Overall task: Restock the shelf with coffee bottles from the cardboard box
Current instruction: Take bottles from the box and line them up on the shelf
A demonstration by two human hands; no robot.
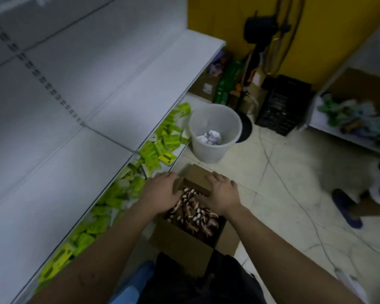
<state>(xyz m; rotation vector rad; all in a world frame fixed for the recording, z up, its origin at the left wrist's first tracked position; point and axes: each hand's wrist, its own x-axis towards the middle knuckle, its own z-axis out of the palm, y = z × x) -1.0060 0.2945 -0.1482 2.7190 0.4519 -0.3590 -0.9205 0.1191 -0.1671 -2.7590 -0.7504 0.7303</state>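
Observation:
An open cardboard box stands on the floor in front of me, next to the shelf. Several small brown coffee bottles with white caps lie jumbled inside it. My left hand rests on the box's far left flap and reaches down toward the bottles. My right hand presses on the far flap at its right side. Whether either hand grips a bottle is hidden by the fingers. The white shelf board on the left is bare.
The lower shelf holds several green packets. A white waste bin with crumpled paper stands beyond the box. A black crate, boxes and green bottles sit by the yellow wall. Another person's foot in a blue slipper is at right.

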